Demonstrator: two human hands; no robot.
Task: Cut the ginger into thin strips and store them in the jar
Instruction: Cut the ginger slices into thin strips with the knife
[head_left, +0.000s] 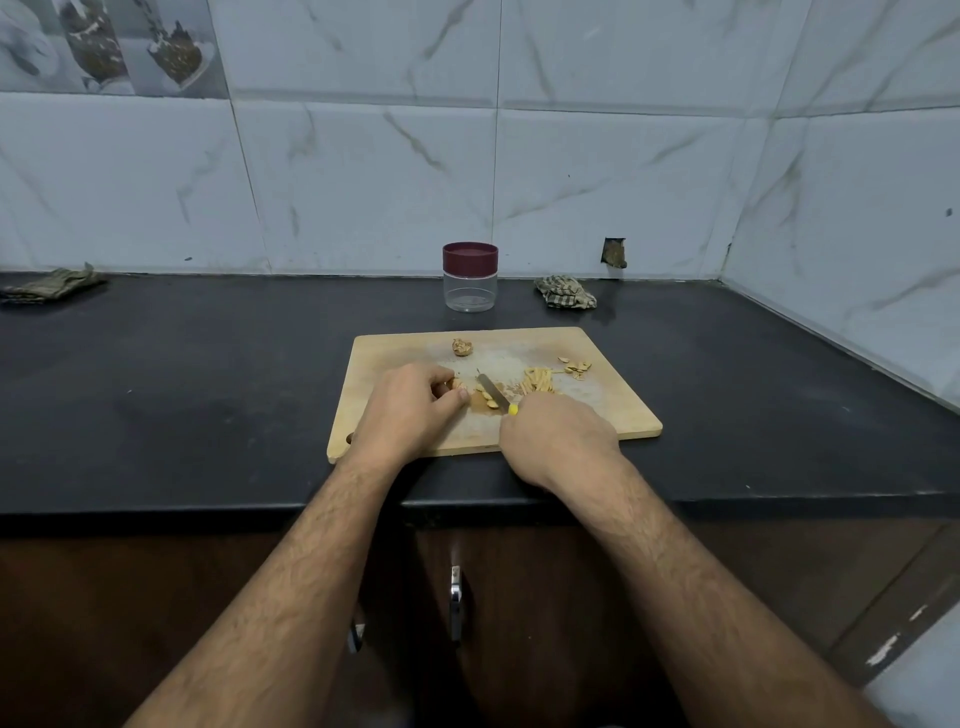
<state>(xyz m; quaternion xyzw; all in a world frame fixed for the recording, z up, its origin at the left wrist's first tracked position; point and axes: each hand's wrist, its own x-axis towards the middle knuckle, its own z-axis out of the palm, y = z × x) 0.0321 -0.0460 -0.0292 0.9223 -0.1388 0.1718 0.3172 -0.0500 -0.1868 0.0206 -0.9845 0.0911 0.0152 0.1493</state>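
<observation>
Left hand (410, 402) pinching ginger (458, 385), right hand (558, 434) clenched on knife (492, 391); I'd watch blade nicking fingertips, piece is tiny.

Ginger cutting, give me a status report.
Left hand pinning ginger piece, right hand gripping knife. Strips piled on board. Jar empty, lid on. Nothing obstructing.

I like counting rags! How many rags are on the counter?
2. One rag lies at the far left by the wall; the other rag sits right of the jar.
</observation>
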